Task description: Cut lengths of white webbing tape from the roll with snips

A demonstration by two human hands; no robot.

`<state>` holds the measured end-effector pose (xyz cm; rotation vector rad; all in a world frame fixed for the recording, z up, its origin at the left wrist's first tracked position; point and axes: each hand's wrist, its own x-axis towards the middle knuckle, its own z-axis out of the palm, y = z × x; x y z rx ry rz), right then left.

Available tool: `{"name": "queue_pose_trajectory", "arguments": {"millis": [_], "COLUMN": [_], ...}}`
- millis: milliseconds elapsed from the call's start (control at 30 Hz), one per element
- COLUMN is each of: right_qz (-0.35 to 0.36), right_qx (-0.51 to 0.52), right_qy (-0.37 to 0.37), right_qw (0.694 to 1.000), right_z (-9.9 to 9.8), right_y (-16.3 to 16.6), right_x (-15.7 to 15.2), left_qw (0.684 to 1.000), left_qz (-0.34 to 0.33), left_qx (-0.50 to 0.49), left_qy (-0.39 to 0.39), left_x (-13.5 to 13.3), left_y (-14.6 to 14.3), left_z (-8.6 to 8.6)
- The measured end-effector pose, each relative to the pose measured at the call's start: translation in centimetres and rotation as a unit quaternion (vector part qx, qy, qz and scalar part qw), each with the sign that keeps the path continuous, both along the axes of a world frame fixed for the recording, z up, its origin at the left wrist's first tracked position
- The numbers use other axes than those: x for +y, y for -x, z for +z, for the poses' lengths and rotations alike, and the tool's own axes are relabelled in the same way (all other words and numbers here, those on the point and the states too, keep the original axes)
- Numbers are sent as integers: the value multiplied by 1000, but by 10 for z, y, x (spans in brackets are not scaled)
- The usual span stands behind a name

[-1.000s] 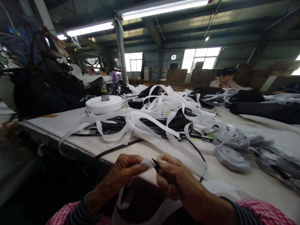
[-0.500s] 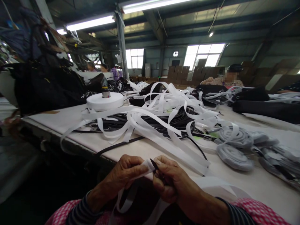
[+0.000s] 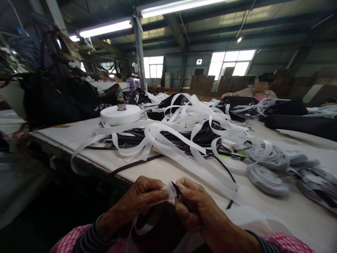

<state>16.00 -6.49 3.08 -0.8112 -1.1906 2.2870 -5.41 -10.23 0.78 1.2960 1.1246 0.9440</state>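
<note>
My left hand (image 3: 144, 191) pinches the end of a white tape (image 3: 171, 190) between thumb and fingers, just past the table's near edge. Close beside it, my right hand (image 3: 197, 203) is closed on a small dark pointed blade (image 3: 175, 189), whose tip meets the tape's end. The rest of this tool is hidden in my fingers. Below both hands, the tape hangs in a loop over my dark lap. On the table ahead, loose white tapes (image 3: 179, 158) lie tangled over a bundle of black strips (image 3: 168, 137).
A flat roll of white tape (image 3: 110, 116) stands at the left, with a bottle-like object (image 3: 121, 100) in its centre. Coiled grey-white strips (image 3: 265, 181) lie at the right. Black bags (image 3: 58, 95) are heaped at the far left. A co-worker (image 3: 252, 93) sits across the table.
Both hands keep their hold. The tape's end shows a little more beside the dark blade, and my hands have shifted slightly right along with the whole view.
</note>
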Motion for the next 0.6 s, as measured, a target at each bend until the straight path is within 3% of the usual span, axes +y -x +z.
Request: {"name": "queue_pose_trajectory", "arguments": {"millis": [167,267,367,600], "right_qz": [-26,-80,-83,-25], "right_qx": [38,57,41,-17], "right_qy": [-3,-4,-20,-175], "right_qw": [999,995,996,984], "right_z": [4,10,13,20], "right_y": [-9,-14,-16,-14], "right_x": [7,17,21,11], "left_qw": [999,997,996,994], "left_qz": [-19,8,40,55], "left_qx": [46,69,82,76], "left_qy": [9,20,23,-62], "left_x": [-5,-11,-15,-12], "left_y": [9,14,11,-16], "left_z": [6,0,-2,22]}}
